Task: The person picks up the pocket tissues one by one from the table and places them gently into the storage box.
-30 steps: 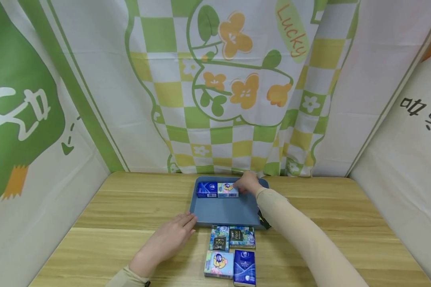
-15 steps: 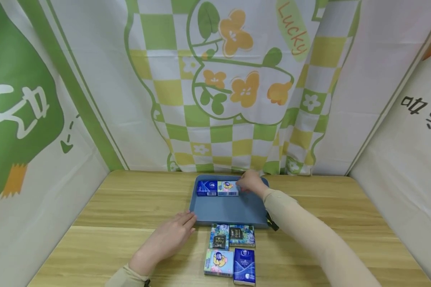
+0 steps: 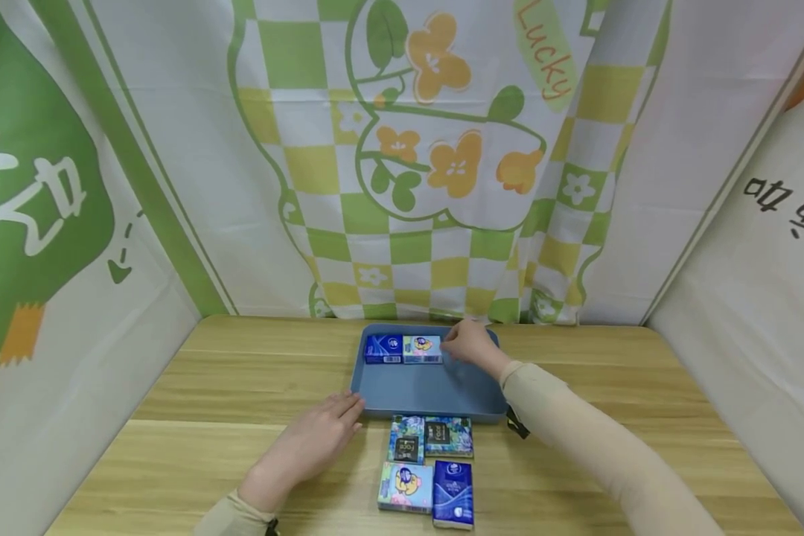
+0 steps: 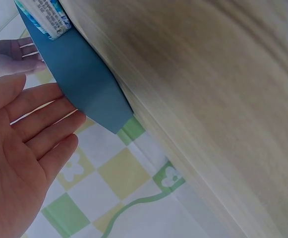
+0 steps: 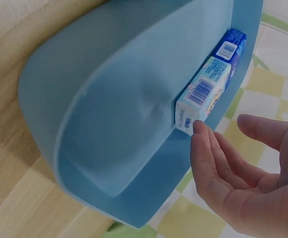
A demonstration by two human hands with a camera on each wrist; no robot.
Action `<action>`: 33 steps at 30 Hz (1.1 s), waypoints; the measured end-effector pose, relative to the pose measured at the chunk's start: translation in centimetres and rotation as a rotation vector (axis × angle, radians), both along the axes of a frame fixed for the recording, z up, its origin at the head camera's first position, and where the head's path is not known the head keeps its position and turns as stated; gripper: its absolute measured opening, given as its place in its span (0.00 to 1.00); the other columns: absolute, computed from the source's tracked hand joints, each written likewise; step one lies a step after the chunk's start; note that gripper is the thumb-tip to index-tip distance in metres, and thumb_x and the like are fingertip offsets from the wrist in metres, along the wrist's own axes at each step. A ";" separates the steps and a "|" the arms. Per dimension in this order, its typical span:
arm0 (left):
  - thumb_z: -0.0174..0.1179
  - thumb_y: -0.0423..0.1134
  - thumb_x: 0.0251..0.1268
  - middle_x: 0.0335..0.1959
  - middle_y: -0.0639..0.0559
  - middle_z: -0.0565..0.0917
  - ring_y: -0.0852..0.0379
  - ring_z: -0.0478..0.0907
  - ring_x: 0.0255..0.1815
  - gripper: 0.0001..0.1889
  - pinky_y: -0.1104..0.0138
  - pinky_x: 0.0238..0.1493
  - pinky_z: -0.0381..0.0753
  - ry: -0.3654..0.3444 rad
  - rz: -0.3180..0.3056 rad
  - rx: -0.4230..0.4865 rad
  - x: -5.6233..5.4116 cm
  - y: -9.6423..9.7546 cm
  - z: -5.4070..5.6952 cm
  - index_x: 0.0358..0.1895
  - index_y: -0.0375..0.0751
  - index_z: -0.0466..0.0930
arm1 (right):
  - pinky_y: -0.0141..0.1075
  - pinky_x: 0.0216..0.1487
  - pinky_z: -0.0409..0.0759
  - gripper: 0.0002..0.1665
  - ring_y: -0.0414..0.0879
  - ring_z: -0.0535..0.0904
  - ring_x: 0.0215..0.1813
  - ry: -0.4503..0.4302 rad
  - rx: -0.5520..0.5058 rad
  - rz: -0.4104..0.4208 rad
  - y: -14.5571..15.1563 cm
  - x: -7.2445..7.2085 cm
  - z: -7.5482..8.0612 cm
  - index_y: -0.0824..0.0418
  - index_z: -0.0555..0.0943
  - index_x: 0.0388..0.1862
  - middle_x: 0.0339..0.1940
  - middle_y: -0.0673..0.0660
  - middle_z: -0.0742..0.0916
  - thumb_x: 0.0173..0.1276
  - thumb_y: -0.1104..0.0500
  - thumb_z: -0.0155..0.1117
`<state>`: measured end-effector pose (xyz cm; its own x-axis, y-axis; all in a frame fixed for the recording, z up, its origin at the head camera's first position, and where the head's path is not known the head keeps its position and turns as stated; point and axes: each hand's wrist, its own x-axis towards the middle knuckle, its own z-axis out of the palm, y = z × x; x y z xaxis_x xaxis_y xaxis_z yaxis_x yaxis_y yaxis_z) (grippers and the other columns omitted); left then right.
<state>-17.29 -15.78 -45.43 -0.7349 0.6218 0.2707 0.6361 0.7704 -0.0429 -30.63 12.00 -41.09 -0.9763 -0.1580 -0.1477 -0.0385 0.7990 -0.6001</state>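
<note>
A grey-blue tray (image 3: 409,391) lies near the table's back edge. Inside it, along the rear wall, a dark blue tissue pack (image 3: 383,348) and a light blue tissue pack (image 3: 422,349) with a yellow cartoon sit end to end. My right hand (image 3: 472,346) is at the right end of the light blue pack. In the right wrist view its fingertips meet or nearly meet that end; the thumb stands apart, with nothing between. My left hand (image 3: 315,439) lies with straight fingers against the tray's front left corner.
In front of the tray, two flowered tissue packs (image 3: 407,443) lie side by side. Nearer still are another light blue cartoon pack (image 3: 405,487) and an upright-lying dark blue pack (image 3: 452,495). A checked curtain (image 3: 415,246) hangs behind the wooden table (image 3: 261,372).
My right wrist and forearm have swung slightly to the right, while the fingertips stay by the light blue pack. The left hand and the packs keep their places.
</note>
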 end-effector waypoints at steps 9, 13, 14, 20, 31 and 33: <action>0.55 0.42 0.68 0.58 0.37 0.78 0.42 0.75 0.60 0.20 0.52 0.64 0.74 0.008 0.002 0.005 0.0 0.1 0.2 0.57 0.32 0.76 | 0.34 0.31 0.85 0.14 0.47 0.85 0.34 0.001 -0.011 0.031 0.0 1.4 0.8 0.63 0.84 0.44 0.33 0.56 0.89 0.64 0.55 0.65; 0.56 0.42 0.68 0.57 0.38 0.79 0.42 0.76 0.59 0.20 0.52 0.63 0.75 0.019 0.003 0.003 0.1 0.1 0.2 0.57 0.32 0.76 | 0.35 0.32 0.84 0.14 0.50 0.85 0.37 0.004 -0.018 0.058 0.1 2.3 1.0 0.62 0.84 0.44 0.32 0.55 0.88 0.64 0.54 0.65; 0.56 0.42 0.68 0.57 0.38 0.79 0.43 0.76 0.59 0.20 0.52 0.63 0.75 0.019 0.003 0.002 0.1 0.1 0.2 0.57 0.32 0.76 | 0.36 0.32 0.84 0.14 0.50 0.85 0.37 0.008 -0.015 0.065 0.1 2.6 1.0 0.61 0.84 0.44 0.31 0.55 0.88 0.64 0.54 0.65; 0.56 0.42 0.68 0.57 0.38 0.79 0.43 0.76 0.60 0.20 0.52 0.63 0.75 0.012 0.007 0.000 0.2 0.1 0.2 0.57 0.32 0.76 | 0.35 0.31 0.84 0.12 0.47 0.84 0.33 0.042 -0.025 0.104 0.3 3.9 1.0 0.61 0.84 0.43 0.29 0.53 0.88 0.64 0.56 0.65; 0.55 0.42 0.68 0.58 0.38 0.78 0.43 0.76 0.60 0.20 0.53 0.63 0.75 0.015 0.005 0.000 0.1 0.1 0.1 0.57 0.32 0.76 | 0.33 0.30 0.82 0.11 0.41 0.82 0.29 0.071 -0.036 0.139 0.8 6.2 1.0 0.60 0.84 0.40 0.27 0.51 0.87 0.62 0.56 0.67; 0.55 0.42 0.68 0.58 0.38 0.78 0.43 0.76 0.60 0.20 0.53 0.63 0.75 0.013 0.005 0.001 0.1 0.1 0.1 0.57 0.32 0.76 | 0.32 0.29 0.81 0.10 0.40 0.81 0.28 0.073 -0.040 0.149 0.9 6.5 0.9 0.59 0.84 0.39 0.27 0.50 0.87 0.62 0.55 0.67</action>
<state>-17.22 -15.69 -45.38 -0.7346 0.6177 0.2808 0.6315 0.7738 -0.0501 -24.09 12.89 -40.18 -0.9497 -0.3058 -0.0678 -0.1992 0.7567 -0.6227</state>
